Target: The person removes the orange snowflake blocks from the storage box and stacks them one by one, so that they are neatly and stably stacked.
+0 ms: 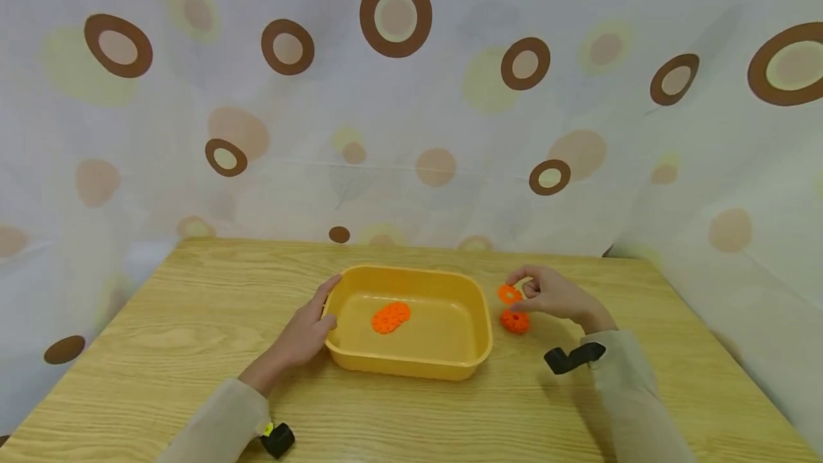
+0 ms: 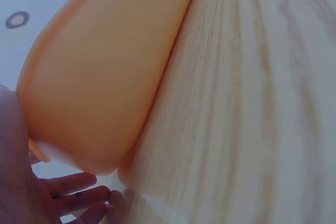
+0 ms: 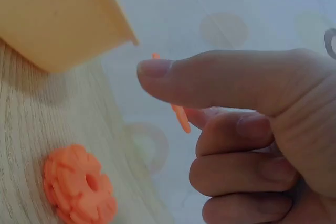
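My left hand (image 1: pixel 302 334) grips the left rim of a yellow plastic basin (image 1: pixel 444 331), its thumb over the edge and its fingers along the outside wall. Inside the basin, left of its middle, lie overlapping orange notched discs (image 1: pixel 390 317). To the right of the basin, my right hand (image 1: pixel 558 296) pinches one orange notched disc (image 1: pixel 509 294) between thumb and index finger; the other fingers are curled into the palm. In the right wrist view this disc (image 3: pixel 181 119) appears edge-on. Below it, a small stack of orange discs with a central hole (image 3: pixel 79 184) rests on the table.
The wooden table (image 1: pixel 193 320) spreads out around the basin. Behind it and along the right side hangs a pale curtain (image 1: pixel 398 106) with brown rings and dots. Each wrist carries a small black camera mount (image 1: pixel 574 357).
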`<state>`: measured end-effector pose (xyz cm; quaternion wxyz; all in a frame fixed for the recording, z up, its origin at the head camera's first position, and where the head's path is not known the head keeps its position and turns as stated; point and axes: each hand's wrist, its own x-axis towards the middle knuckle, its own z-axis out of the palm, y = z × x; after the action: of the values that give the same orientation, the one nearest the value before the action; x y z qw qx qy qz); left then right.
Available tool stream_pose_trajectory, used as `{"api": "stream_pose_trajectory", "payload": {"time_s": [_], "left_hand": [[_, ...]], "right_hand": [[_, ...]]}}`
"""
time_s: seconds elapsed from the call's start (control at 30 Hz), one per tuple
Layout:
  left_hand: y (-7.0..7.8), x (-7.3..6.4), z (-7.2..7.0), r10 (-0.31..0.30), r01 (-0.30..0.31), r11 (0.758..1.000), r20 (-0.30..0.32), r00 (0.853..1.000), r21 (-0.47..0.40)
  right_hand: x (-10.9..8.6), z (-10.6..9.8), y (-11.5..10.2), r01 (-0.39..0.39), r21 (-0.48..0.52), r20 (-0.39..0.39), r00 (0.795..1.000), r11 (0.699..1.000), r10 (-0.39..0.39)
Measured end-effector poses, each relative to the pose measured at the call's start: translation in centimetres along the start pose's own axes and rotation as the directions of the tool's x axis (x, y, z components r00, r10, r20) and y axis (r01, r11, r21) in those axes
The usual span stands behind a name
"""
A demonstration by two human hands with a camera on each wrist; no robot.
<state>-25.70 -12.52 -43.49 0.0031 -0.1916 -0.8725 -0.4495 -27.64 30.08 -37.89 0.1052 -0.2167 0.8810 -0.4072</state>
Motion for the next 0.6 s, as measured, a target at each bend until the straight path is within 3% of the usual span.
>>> {"api": "stream_pose_trajectory", "payload": {"time_s": [0.3,0.6], "left_hand": [[-0.2,0.1,0.1,0.005,-0.005,1.0,-0.002,1.0,-0.004],[-0.1,0.0,0.2,0.033,-0.033,0.999,-0.033,0.999,0.002]], "right_hand": [[-0.4,-0.5,2.1,-0.046,-0.038,0.047,0.998,0.998,0.048],[-0.1,-0.6,3.2,-0.08,-0.007,0.096,0.992,0.997,0.08]]}}
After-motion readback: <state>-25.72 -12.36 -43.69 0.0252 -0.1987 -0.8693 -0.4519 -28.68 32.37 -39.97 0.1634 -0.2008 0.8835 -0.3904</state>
